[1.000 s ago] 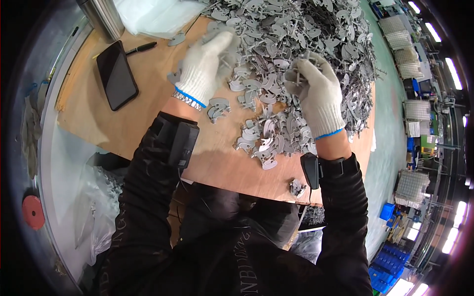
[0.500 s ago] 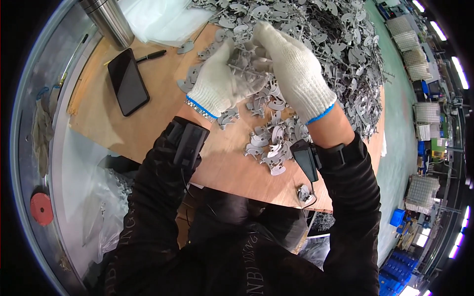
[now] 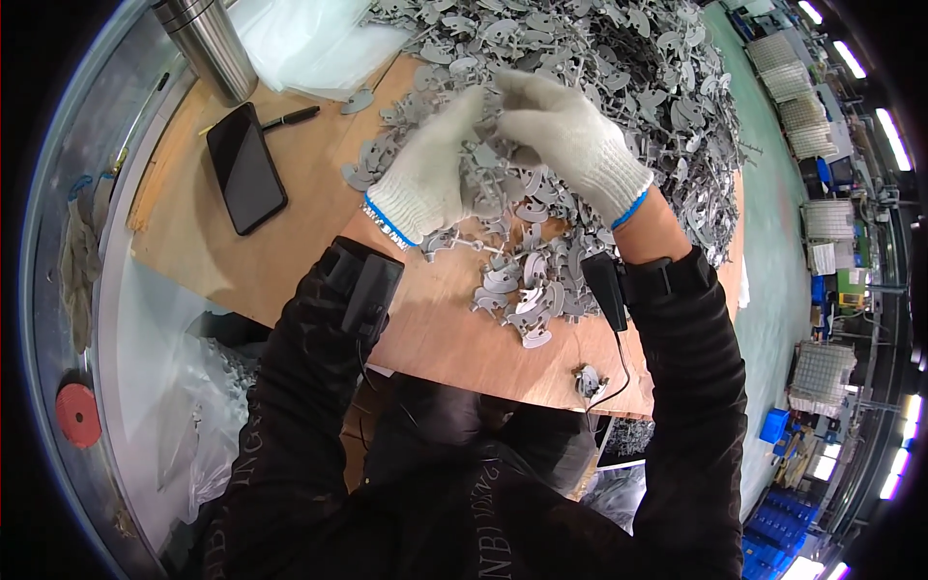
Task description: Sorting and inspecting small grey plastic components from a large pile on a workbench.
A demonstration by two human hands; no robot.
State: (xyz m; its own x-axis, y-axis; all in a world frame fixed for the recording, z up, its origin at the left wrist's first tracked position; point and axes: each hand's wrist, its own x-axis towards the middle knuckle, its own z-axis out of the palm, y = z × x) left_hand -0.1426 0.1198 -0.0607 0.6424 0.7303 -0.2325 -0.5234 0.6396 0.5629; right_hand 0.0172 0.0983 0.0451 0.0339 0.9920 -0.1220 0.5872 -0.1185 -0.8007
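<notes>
While both gloved hands, left and right, pinch one grey part together, the pile covers the worktop within easy reach.

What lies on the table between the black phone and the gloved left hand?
In the head view, bare wooden tabletop fills most of the stretch from the phone to the left hand, with a few loose grey parts near the hand.

Dark, blank phone screen, a black rectangle, lying flat at far left of wooden table; clear plastic bags beyond.
</notes>
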